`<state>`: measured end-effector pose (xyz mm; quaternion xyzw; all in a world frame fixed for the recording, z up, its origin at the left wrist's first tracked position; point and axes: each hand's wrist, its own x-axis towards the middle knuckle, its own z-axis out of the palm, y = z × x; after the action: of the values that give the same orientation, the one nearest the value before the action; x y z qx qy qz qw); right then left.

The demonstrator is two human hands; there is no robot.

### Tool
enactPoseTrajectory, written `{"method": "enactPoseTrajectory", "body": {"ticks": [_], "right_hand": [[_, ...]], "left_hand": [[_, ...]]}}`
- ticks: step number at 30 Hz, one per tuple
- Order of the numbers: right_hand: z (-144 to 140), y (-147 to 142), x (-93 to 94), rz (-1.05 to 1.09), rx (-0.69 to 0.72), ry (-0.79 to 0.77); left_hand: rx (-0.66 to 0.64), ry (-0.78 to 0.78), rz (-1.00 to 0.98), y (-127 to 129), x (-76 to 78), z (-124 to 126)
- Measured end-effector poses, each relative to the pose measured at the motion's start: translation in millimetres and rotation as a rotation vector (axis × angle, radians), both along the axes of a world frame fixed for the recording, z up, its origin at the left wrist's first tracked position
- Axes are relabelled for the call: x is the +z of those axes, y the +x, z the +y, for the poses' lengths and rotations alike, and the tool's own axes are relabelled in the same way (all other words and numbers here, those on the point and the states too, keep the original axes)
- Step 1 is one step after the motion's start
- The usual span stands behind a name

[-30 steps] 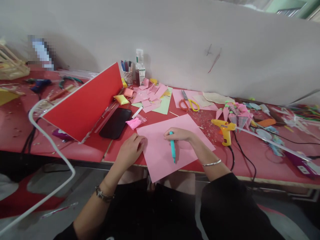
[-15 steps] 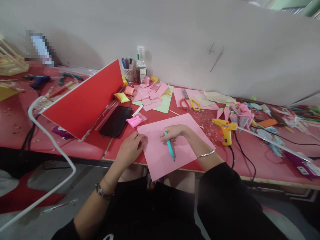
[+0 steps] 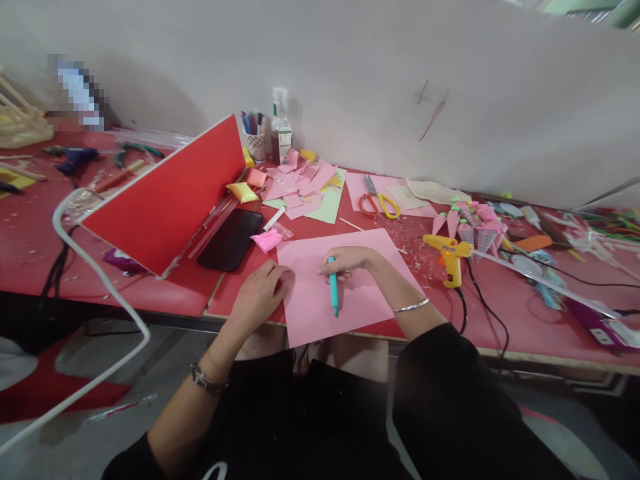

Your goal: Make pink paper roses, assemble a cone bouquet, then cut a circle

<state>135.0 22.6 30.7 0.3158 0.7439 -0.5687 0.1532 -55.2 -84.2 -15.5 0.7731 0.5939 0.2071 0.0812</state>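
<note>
- We are gripping a teal pen [image 3: 333, 291] in our right hand [image 3: 347, 261], fingers closed around it, at frame centre
- We are pressing our left hand [image 3: 260, 293], fingers loosely curled and holding nothing, on the pink paper [image 3: 370, 300]

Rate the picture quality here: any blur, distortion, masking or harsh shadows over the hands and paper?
Head view: wide-angle bend curves the table edge; a pixelated patch sits at upper left; light is soft and even, with only faint shadow under the right hand on the pink sheet; the teal pen and left hand look reasonably sharp.
</note>
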Motion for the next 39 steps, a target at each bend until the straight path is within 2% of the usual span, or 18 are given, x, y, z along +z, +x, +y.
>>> {"method": "enactPoseTrajectory", "body": {"ticks": [13,24,32,39], "right_hand": [[-9,4,3.1,0.130,-0.314,-0.044],[-16,9,-8.6,0.343,-0.565,0.010],[-18,16,-24.0,0.482,-0.634,0.065],[-22,14,-24.6,0.505,-0.700,0.099]], "left_hand": [[0.005,0.005,-0.059,-1,-4.5,2],[0.015,0.023,-0.080,0,-1.7,1],[0.035,0.020,-0.076,1,-1.4,0],[0.025,0.007,-0.102,1,-0.6,0]]}}
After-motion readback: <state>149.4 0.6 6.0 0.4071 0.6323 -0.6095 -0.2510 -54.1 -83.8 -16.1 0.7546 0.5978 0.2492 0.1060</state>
